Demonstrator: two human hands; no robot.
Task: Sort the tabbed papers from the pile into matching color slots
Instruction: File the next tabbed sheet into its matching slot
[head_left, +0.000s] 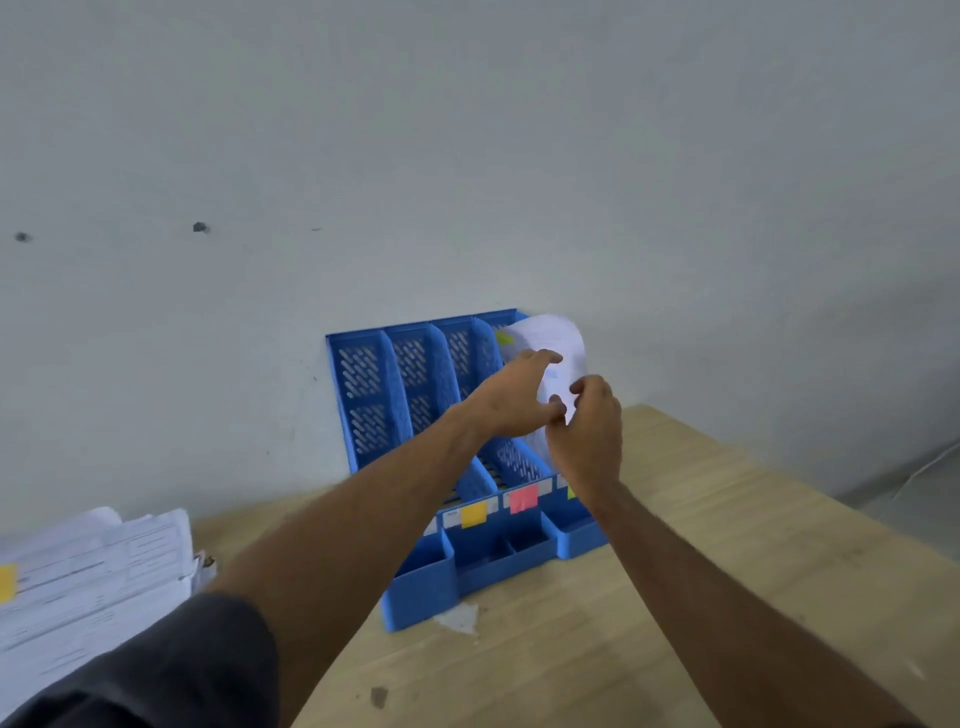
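- We see a white paper with a green tab (550, 358) standing in the rightmost slot of the blue file rack (363, 395), at about one o'clock from the middle of the view; its top curls over toward the wall, and the green tab (504, 338) shows at its upper left edge.
- Our left hand (511, 397) reaches across at the sheet's front face, fingers spread and gently bent, thumb low; we cannot tell whether it pinches the paper or only steadies it.
- Our right hand (589, 431) has its fingers curled at the sheet's lower right edge, apparently pinching it, though blur hides the contact.
- The slot fronts carry a yellow label (474, 514), a pink label (523, 498) and a green one (572, 491) half hidden by the right wrist; the green slot matches this tab.
- We judge the sheet light, limp and easy to crease: it is best held at both side edges, low down, and slid straight in.
- The pile of papers (88, 582) lies at eight o'clock on the wooden table (727, 545), a yellow tab (7, 582) on its top sheet.
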